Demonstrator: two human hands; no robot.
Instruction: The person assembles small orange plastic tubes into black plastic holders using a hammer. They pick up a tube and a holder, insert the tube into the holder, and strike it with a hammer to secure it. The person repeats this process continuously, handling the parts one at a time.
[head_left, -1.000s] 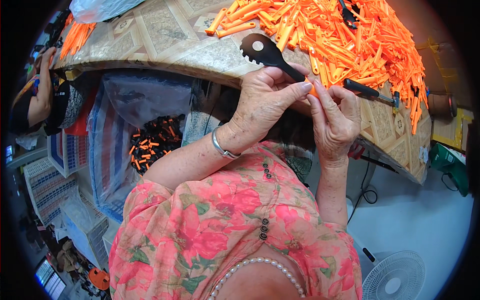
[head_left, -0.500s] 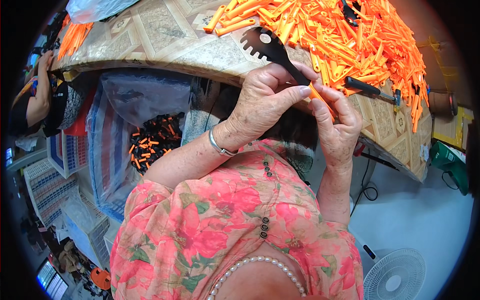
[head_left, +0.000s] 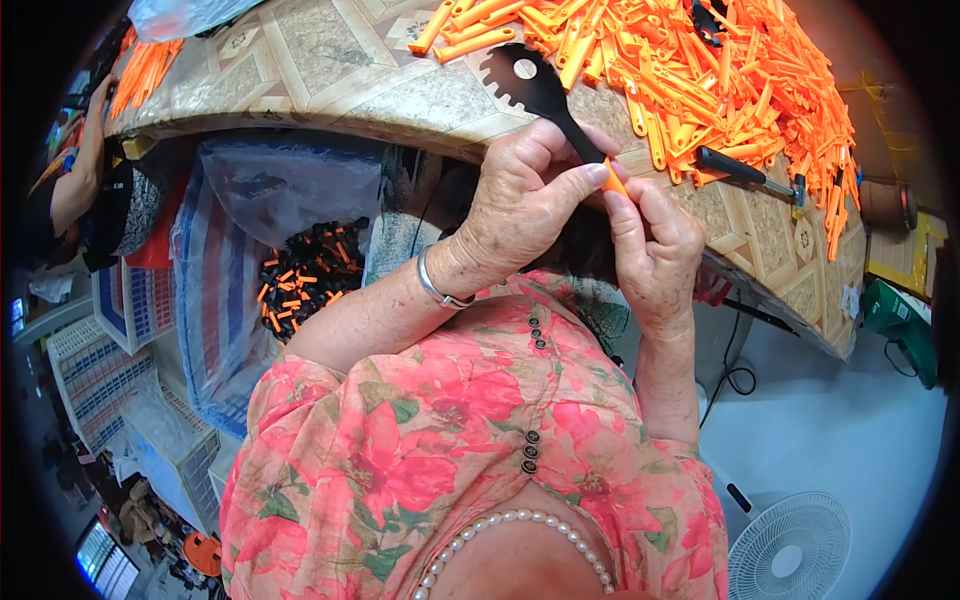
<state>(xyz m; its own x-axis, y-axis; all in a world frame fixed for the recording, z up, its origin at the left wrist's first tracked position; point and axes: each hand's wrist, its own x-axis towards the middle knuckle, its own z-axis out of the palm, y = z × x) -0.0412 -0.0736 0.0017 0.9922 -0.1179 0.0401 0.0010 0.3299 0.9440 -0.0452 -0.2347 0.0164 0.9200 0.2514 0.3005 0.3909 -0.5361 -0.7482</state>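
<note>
My left hand (head_left: 525,200) pinches the neck of a black pasta server (head_left: 545,95), whose toothed head with a round hole points up and left over the table edge. A short stretch of orange handle (head_left: 613,181) shows at the lower end of the neck, between both hands. My right hand (head_left: 655,245) is closed with thumb and fingertips around that handle's lower end, most of which they hide. How far the neck sits inside the handle cannot be made out.
A big heap of orange handles (head_left: 700,90) covers the table's far right. A black-handled hammer (head_left: 745,172) lies at its near edge. Left below the table, a plastic-lined bin (head_left: 215,330) holds black and orange pieces (head_left: 310,280). A fan (head_left: 790,550) stands lower right; another person's arm (head_left: 85,180) shows far left.
My right hand has shifted slightly left and down. The pasta server has moved a little with the hands, and less of the orange handle shows below the left thumb.
</note>
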